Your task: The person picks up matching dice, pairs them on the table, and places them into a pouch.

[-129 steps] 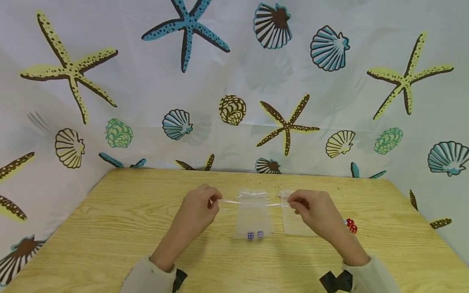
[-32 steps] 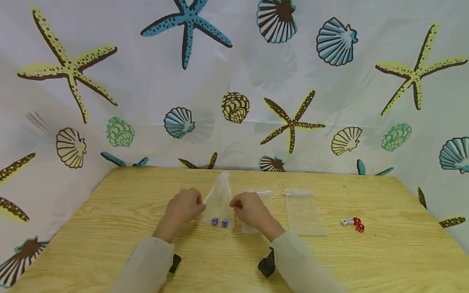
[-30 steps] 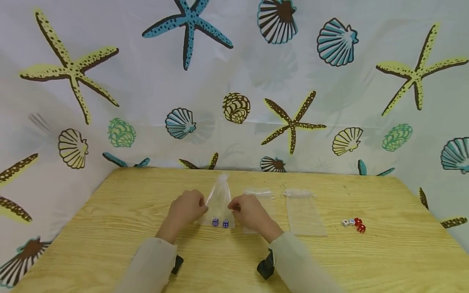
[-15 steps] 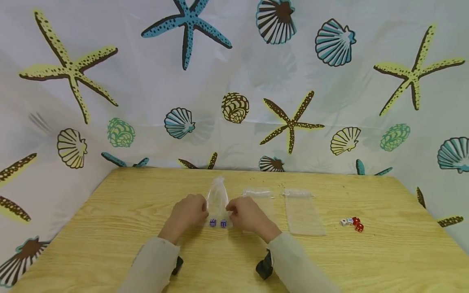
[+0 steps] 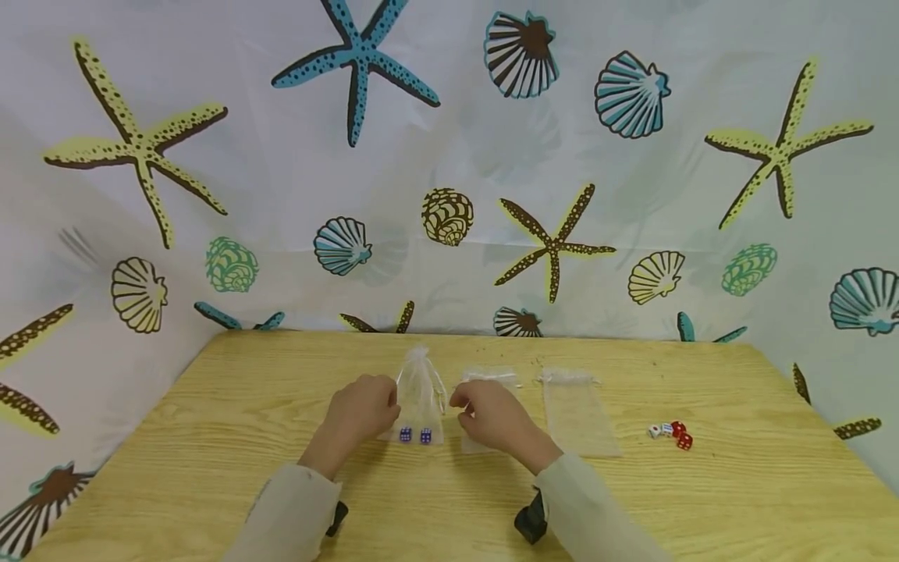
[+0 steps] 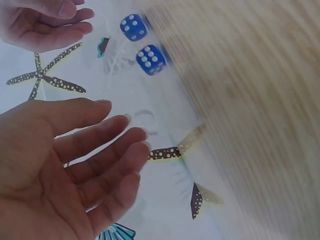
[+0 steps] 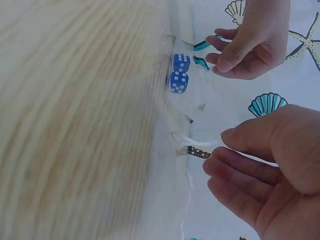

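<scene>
A sheer white drawstring pouch point(image 5: 423, 394) lies on the table between the hands, its neck gathered to a tuft at the far end. Two blue-purple dice point(image 5: 425, 435) sit inside, near its bottom edge. My left hand point(image 5: 361, 414) is at the pouch's left side with relaxed, slightly bent fingers and nothing in them; the left wrist view shows the palm point(image 6: 45, 170). On the other side, my right hand point(image 5: 495, 414) hovers beside a drawstring loop point(image 5: 442, 396), thumb and fingers parted and bare. In the right wrist view a white ribbon point(image 7: 200, 143) runs close to its fingertips.
A second flat pouch point(image 5: 492, 377) lies partly hidden under the right hand. Further right is a third flat pouch point(image 5: 579, 414), then white dice point(image 5: 655, 430) and red dice point(image 5: 684, 442). A patterned cloth point(image 5: 393, 273) walls the wooden table point(image 5: 232, 453) at back and sides.
Earlier both hands pulled the drawstring ends of the dice pouch apart; since then it has shifted left with its neck gathered. Lately my right hand has drawn back rightward from the drawstring loop.
</scene>
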{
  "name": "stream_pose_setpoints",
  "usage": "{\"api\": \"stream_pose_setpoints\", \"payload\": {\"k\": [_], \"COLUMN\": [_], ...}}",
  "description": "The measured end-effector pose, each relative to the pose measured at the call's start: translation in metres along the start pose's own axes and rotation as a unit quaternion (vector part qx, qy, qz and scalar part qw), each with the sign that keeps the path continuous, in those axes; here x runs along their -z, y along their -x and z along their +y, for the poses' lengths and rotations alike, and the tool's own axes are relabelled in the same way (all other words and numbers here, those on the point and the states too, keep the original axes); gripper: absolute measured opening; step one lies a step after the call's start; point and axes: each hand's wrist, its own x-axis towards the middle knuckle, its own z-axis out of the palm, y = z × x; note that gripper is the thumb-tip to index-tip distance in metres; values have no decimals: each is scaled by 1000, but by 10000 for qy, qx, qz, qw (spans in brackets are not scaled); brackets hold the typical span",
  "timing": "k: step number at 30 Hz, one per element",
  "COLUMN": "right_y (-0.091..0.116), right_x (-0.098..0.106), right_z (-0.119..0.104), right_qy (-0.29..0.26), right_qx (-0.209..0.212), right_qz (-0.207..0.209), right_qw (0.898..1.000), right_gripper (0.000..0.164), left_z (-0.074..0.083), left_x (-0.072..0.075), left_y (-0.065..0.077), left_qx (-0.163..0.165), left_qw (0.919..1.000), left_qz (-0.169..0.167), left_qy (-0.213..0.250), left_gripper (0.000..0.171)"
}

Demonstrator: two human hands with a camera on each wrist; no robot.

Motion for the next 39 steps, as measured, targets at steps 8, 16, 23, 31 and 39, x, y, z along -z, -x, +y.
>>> {"api": "stream_pose_setpoints", "payload": {"k": [8,16,23,31,39], "right_y": [26,51,69,89,112], "right_x": [16,27,37,46,52], "right_z": [11,23,31,46,71], "right_qy": [143,500,797,913,1094], "right_qx": [-117,-473,-692,-1062,-1498], "right_qz": [204,494,636,706,994], "right_qw": [9996,9964,9924,9876,9776], "right_gripper": [16,15,16,15,16], "left_z": [22,41,53,58,67], "left_x": [-4,-12,-22,-36,-46], "left_y": [-4,-12,-19,-27,-27], "left_qx": [-684,-1134,-1536,-1526,-2023], "left_qw": [9972,9930,9865,9868,9741], "left_qz": [260,-15,-390,-545,-976], "left_qy": [166,318,410,38,-266], "left_gripper": [13,31,38,42,40]}}
